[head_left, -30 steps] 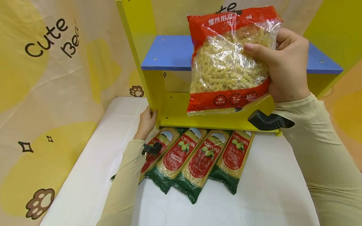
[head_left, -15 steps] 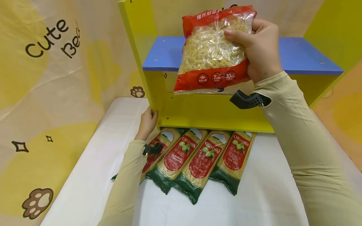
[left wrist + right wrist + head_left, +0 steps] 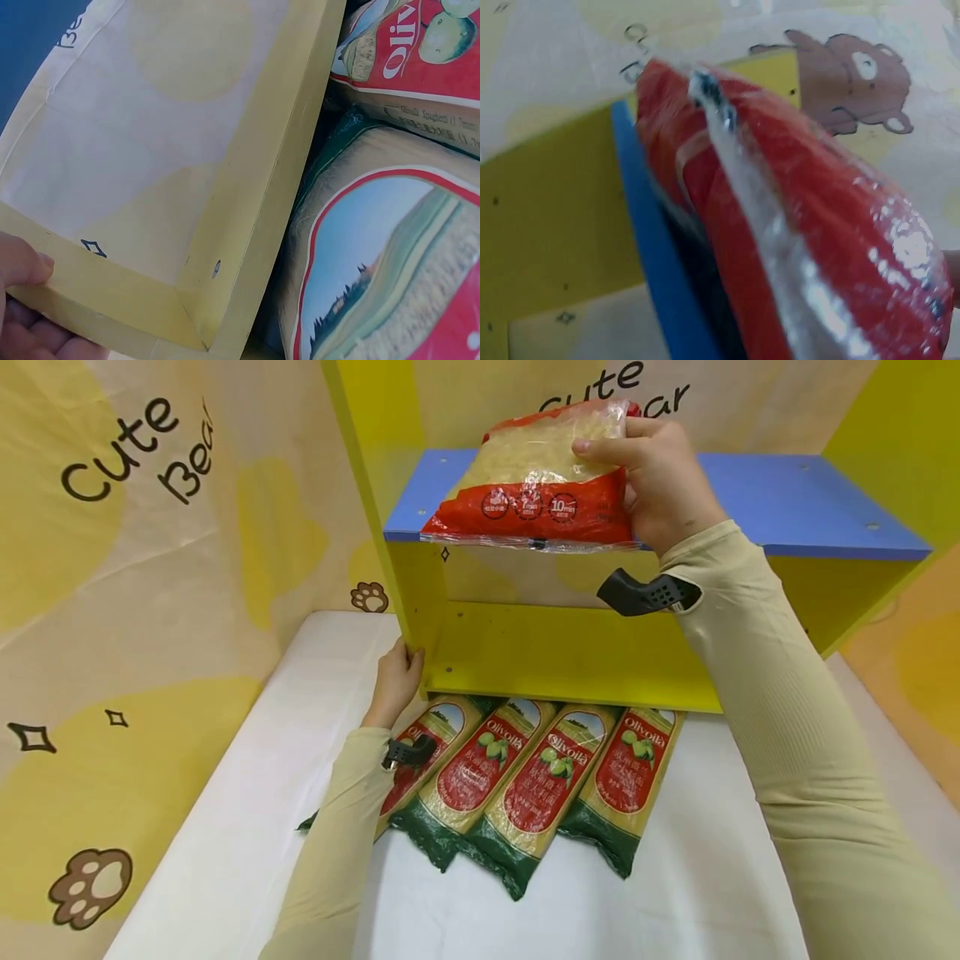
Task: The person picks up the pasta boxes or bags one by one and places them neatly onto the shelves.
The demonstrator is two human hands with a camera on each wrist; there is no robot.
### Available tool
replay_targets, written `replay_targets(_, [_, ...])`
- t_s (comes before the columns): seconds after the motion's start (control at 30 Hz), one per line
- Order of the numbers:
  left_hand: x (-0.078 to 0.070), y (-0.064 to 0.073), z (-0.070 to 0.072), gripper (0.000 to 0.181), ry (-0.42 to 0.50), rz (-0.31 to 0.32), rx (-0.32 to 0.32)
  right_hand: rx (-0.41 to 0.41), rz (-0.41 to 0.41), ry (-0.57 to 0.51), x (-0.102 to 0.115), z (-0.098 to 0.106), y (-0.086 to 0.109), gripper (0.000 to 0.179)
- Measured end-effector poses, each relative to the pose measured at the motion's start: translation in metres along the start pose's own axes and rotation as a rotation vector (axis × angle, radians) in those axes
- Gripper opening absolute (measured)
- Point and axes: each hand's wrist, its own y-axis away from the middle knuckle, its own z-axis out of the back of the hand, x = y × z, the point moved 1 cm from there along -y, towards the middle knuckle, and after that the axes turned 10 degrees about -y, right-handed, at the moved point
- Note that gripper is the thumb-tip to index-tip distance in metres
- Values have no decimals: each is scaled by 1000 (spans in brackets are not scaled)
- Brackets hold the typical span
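My right hand [image 3: 663, 477] grips the right side of a bag of spiral pasta [image 3: 543, 506], thumb on top of the clear film. The bag is tilted nearly flat, close over the blue shelf [image 3: 795, 510], its red bottom end overlapping the front edge in the head view. Seen from the right wrist, the red bag [image 3: 810, 195] is right beside the blue board [image 3: 649, 247]. My left hand [image 3: 395, 681] holds the left side panel of the yellow shelf unit [image 3: 562, 652] near its base, with the thumb inside the panel in the left wrist view.
Several spaghetti packets [image 3: 551, 777] lie side by side on the white table [image 3: 675, 877], their upper ends at the unit's base. A patterned cloth [image 3: 150, 610] hangs at the left and behind the unit.
My right hand has carried the pasta bag left and forward to the blue shelf, tipping it from upright to nearly flat. The left hand stays at the side panel.
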Motion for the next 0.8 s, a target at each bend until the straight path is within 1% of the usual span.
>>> replay_targets(0.1, [0,-3,-4,26,-7,6,-11,26,-21,109,-5,2,-10,45])
replay_targets(0.17, [0,-3,-3,26,-9,3,-12,33,-29,164,-8,0,-12,45])
replay_targets(0.3, [0,-2,-2,26,-4,0,1,27,-40,232,-14,-7,-15,42])
replay_targets(0.43, [-1,-2,-1,25,-5,1,2,30,-42,314,-18,-15,-20,42])
replay_targets(0.6, [-1,-2,-1,25,-14,7,7,0,-58,428,-21,-22,-23,39])
replay_targets(0.8, [1,-1,-1,25,-11,22,24,-31,-31,527,-25,-17,-20,34])
